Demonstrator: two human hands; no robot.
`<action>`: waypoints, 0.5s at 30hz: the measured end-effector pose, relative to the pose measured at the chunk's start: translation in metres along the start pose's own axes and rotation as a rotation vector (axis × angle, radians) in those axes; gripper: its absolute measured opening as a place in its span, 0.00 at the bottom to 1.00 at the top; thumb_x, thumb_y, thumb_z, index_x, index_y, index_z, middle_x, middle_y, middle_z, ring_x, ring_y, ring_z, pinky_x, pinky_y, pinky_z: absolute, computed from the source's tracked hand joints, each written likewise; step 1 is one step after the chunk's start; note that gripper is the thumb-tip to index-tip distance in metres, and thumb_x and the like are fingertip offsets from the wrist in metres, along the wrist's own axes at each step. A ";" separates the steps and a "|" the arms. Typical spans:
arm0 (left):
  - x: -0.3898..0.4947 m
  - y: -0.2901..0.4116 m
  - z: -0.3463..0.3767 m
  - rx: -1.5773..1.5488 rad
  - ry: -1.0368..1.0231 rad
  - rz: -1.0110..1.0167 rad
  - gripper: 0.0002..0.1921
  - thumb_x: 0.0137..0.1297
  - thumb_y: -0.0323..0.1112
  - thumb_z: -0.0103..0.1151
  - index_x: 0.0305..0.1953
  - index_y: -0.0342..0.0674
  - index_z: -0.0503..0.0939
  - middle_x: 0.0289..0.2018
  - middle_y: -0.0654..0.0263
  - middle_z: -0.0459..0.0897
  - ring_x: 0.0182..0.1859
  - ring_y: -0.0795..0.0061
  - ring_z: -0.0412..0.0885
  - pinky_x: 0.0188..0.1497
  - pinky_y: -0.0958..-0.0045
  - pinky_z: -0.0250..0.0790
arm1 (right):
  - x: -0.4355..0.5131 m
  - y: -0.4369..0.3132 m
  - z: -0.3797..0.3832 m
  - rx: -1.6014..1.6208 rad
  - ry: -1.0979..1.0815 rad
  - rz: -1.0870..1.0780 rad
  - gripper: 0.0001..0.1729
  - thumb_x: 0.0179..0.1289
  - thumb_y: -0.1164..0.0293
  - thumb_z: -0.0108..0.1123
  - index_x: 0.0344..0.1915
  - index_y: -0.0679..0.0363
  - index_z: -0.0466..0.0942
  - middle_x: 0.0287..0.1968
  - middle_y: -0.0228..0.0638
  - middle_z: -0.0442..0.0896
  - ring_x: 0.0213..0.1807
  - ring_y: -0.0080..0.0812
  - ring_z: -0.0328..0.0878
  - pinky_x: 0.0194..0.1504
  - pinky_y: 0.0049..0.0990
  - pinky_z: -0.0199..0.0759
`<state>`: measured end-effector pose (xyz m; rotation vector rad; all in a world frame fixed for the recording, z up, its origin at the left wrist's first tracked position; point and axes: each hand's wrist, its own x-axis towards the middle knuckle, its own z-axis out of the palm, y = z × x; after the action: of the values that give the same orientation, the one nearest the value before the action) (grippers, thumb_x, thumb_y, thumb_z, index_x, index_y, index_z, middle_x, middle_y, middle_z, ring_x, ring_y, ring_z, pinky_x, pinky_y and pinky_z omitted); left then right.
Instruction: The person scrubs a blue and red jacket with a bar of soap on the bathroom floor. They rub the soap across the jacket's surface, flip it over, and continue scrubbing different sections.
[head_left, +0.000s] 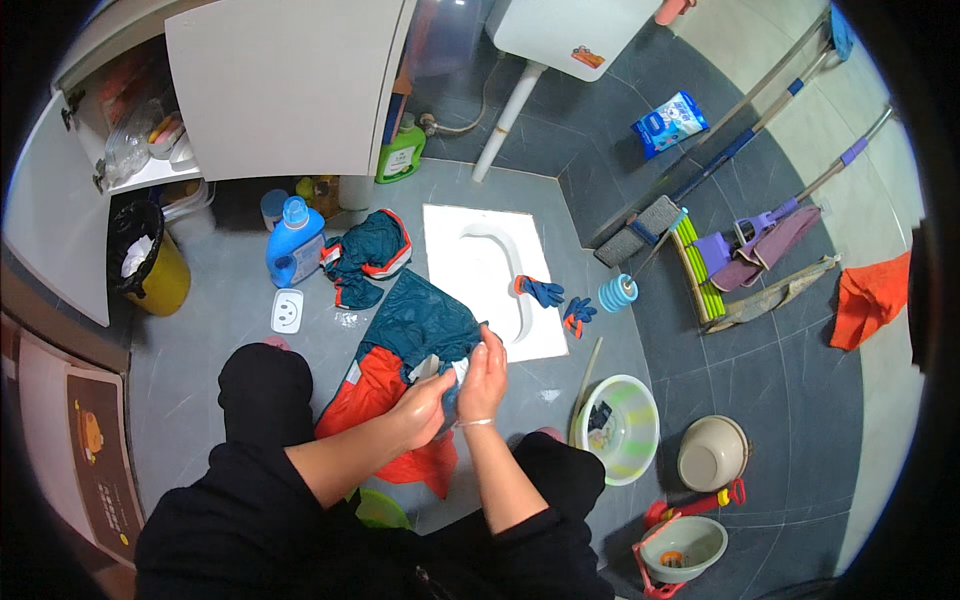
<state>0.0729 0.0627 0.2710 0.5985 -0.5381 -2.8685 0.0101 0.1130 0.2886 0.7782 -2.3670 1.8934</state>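
A wet teal and orange-red garment (427, 311) hangs between my knees and reaches down to the grey tiled floor. My left hand (424, 409) grips a fold of it, thumb on top. Close beside it, my right hand (484, 379) holds the cloth too, its fingers pointing away from me. Something white shows between the hands; whether it is a label or another object, I cannot tell. A teal bundle with orange and silver trim (375, 251) lies just beyond, possibly part of the same garment. A white smiley-face dish (286, 311) and a blue detergent bottle (296, 247) stand left of it.
A white squat toilet (480, 270) is set into the floor ahead, with blue-orange gloves (541, 291) at its right edge. A basin (637, 431) stands right, mops (701, 262) lean on the wall. At left are a yellow bin (166, 281) and an open cabinet door (56, 210).
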 end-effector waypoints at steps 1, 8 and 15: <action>-0.002 0.001 0.002 0.016 -0.009 -0.021 0.16 0.74 0.39 0.45 0.56 0.40 0.72 0.53 0.66 0.76 0.56 0.75 0.72 0.60 0.73 0.63 | 0.007 0.002 -0.001 0.212 0.076 0.130 0.16 0.67 0.72 0.48 0.51 0.66 0.76 0.54 0.46 0.77 0.58 0.47 0.71 0.61 0.38 0.61; -0.011 0.013 0.006 0.339 0.074 -0.101 0.15 0.72 0.43 0.47 0.49 0.38 0.75 0.46 0.65 0.78 0.48 0.76 0.76 0.50 0.72 0.69 | 0.015 -0.003 -0.012 -0.030 -0.209 -0.167 0.10 0.64 0.75 0.51 0.39 0.62 0.81 0.43 0.42 0.82 0.49 0.41 0.77 0.54 0.35 0.68; -0.006 0.014 -0.003 0.193 -0.025 -0.025 0.16 0.74 0.39 0.41 0.53 0.37 0.73 0.52 0.61 0.77 0.55 0.71 0.75 0.61 0.69 0.65 | 0.005 0.001 -0.009 -0.104 -0.151 -0.510 0.07 0.59 0.76 0.56 0.36 0.61 0.80 0.43 0.41 0.81 0.50 0.44 0.75 0.54 0.38 0.67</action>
<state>0.0804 0.0503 0.2757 0.6019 -0.8243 -2.8715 0.0027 0.1195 0.2919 1.3928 -2.0449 1.5352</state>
